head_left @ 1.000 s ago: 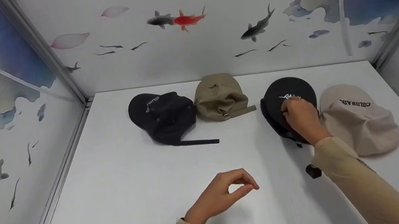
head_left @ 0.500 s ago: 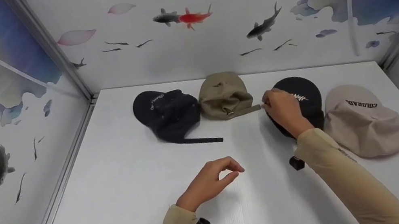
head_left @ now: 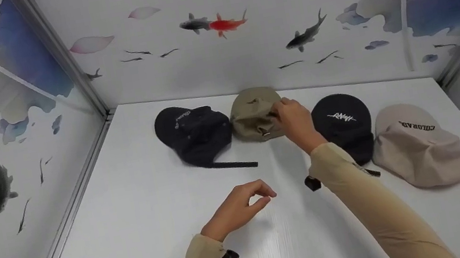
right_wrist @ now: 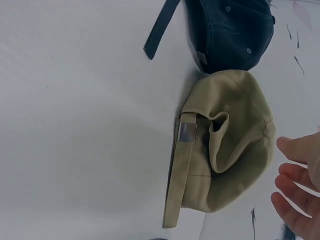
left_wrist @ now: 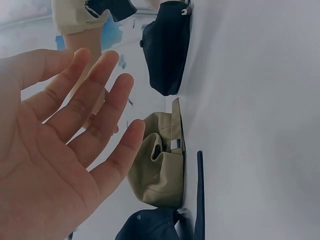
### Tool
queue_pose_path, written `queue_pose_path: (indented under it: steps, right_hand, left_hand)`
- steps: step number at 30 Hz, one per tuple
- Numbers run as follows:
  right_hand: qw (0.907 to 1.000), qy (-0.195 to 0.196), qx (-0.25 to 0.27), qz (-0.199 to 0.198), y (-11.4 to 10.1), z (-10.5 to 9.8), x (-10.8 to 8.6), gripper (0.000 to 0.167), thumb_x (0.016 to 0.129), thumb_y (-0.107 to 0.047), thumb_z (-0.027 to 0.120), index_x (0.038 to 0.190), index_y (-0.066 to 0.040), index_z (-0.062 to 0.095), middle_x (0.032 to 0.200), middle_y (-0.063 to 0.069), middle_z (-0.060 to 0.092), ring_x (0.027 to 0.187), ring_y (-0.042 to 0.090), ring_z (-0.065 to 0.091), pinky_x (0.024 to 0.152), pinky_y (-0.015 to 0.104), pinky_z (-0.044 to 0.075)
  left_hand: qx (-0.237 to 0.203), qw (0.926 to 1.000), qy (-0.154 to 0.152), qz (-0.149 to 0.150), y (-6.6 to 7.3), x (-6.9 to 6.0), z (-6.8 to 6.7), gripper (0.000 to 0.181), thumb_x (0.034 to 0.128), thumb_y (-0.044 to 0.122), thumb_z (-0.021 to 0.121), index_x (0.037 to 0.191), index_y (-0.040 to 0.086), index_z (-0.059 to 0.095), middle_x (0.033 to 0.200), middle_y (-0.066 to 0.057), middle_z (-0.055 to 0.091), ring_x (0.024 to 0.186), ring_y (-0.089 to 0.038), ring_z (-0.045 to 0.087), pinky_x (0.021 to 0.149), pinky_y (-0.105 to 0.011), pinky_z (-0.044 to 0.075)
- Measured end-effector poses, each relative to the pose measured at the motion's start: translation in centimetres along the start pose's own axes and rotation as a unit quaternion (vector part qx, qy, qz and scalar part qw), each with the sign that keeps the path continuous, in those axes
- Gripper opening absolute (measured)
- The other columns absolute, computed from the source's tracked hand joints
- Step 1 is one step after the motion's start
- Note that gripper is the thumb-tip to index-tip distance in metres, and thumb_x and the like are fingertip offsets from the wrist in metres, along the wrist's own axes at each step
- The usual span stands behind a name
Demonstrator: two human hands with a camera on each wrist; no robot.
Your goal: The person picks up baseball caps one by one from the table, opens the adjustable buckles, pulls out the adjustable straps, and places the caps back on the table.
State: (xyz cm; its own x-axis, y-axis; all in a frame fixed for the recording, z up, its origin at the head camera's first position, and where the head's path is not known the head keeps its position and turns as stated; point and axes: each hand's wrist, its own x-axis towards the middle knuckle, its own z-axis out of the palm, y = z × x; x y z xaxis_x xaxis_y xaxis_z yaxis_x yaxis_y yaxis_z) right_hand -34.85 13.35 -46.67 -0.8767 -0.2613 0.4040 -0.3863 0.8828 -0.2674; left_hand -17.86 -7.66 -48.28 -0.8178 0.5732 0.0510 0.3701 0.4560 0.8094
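Four caps would be several: a row of them lies along the back of the white table. My right hand (head_left: 297, 122) hovers at the right side of the khaki cap (head_left: 252, 120). In the right wrist view its fingers (right_wrist: 295, 175) are loosely bent and apart from the crown, holding nothing. That cap's buckled strap (right_wrist: 180, 170) sticks out. Right of my hand lies the black cap (head_left: 345, 127) with white lettering, partly hidden by my sleeve. My left hand (head_left: 237, 208) hangs above the table's middle front, fingers relaxed, with nothing in it.
The navy cap (head_left: 200, 134) lies left of the khaki one, its loose strap pointing right. At the far right is the beige cap (head_left: 423, 151) with dark lettering. Fish-patterned walls (head_left: 146, 82) enclose the table (head_left: 136, 240) at the back and sides.
My right hand has moved left from the black cap to the khaki cap. The black cap's lettering is now uncovered. My left hand has kept its relaxed pose.
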Motion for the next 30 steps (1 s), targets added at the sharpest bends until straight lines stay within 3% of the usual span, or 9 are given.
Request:
queue_pose_path:
  steps: [3,14,20,25,30]
  right_hand:
    - [1.0,-0.006,-0.005,-0.005,-0.5,0.5,0.5,0.021,0.091,-0.012,0.073,0.109,-0.003,0.067,0.107,0.016,0.065,0.097,0.036,0.064,0.079,0.047,0.058]
    - [0.9954,-0.088,-0.037,-0.008,-1.1,2.0,1.4,0.043,0.093,-0.012,0.071,0.134,-0.012,0.06,0.145,0.015,0.052,0.132,0.036,0.049,0.098,0.049,0.054]
    - [0.9907,-0.101,-0.089,-0.018,-1.4,2.9,1.2,0.032,0.095,-0.008,0.066,0.127,-0.009,0.064,0.131,0.018,0.059,0.121,0.038,0.057,0.088,0.054,0.057]
    - [0.9897,-0.075,-0.115,-0.043,-1.4,3.4,1.1,0.017,0.095,-0.004,0.065,0.112,-0.001,0.065,0.116,0.022,0.062,0.11,0.038,0.059,0.084,0.049,0.058]
    - [0.992,-0.051,-0.101,-0.055,-1.7,3.1,1.1,0.012,0.096,-0.006,0.064,0.106,0.001,0.067,0.106,0.02,0.065,0.101,0.035,0.062,0.08,0.045,0.059]
  left_hand:
    - [-0.004,1.0,0.003,-0.003,-0.1,-0.1,0.0,0.014,0.102,0.018,0.057,0.113,0.016,0.066,0.117,0.003,0.07,0.115,-0.012,0.064,0.109,-0.04,0.047]
    - [-0.013,0.9996,0.002,-0.024,-0.4,-0.5,0.2,0.014,0.102,0.02,0.058,0.112,0.018,0.067,0.117,0.004,0.07,0.114,-0.011,0.064,0.109,-0.038,0.047]
    - [-0.017,0.9996,0.008,-0.022,-0.7,-0.6,0.1,0.014,0.1019,0.02,0.058,0.112,0.019,0.067,0.117,0.004,0.07,0.113,-0.01,0.064,0.109,-0.037,0.047]
    - [-0.029,0.9994,0.013,-0.016,-0.8,-1.0,0.0,0.014,0.1015,0.016,0.058,0.112,0.016,0.067,0.117,0.002,0.07,0.113,-0.012,0.064,0.109,-0.04,0.047]
    - [-0.024,0.9993,0.021,-0.02,-0.9,-1.3,-0.3,0.016,0.1018,0.016,0.057,0.114,0.015,0.067,0.119,0.002,0.07,0.115,-0.012,0.064,0.109,-0.039,0.047]
